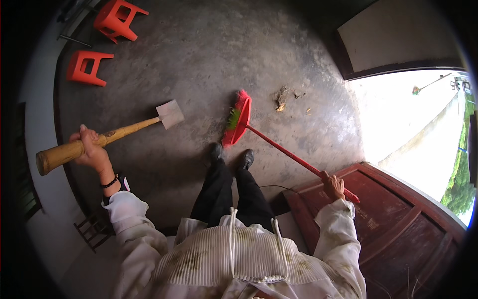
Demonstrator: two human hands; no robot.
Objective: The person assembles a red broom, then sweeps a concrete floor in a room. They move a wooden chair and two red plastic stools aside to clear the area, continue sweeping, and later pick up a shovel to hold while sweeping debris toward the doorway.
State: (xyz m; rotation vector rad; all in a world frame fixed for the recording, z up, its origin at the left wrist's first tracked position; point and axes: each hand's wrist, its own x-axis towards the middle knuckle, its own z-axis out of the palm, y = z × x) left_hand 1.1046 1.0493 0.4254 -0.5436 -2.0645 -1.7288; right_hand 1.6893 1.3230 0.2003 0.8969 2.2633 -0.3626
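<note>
My left hand (93, 152) is wrapped round the thick bamboo handle of a shovel (127, 131), near its butt end. The shovel's flat, squarish metal blade points away to the right, over the concrete floor. My right hand (333, 186) grips the red stick of a broom (286, 151) near its top end. The broom's red head, with pink-red and green bristles, is at the floor just ahead of my feet. Beyond it to the right lies a small heap of dry brown debris (282, 98), apart from both tools.
Two orange-red plastic stools (89, 68) stand at the far left by the wall. A dark red wooden door (371, 209) is close on my right. Past it, a bright doorway opens outside, where another broom (417, 90) lies. A small wooden rack or chair (93, 231) is at lower left.
</note>
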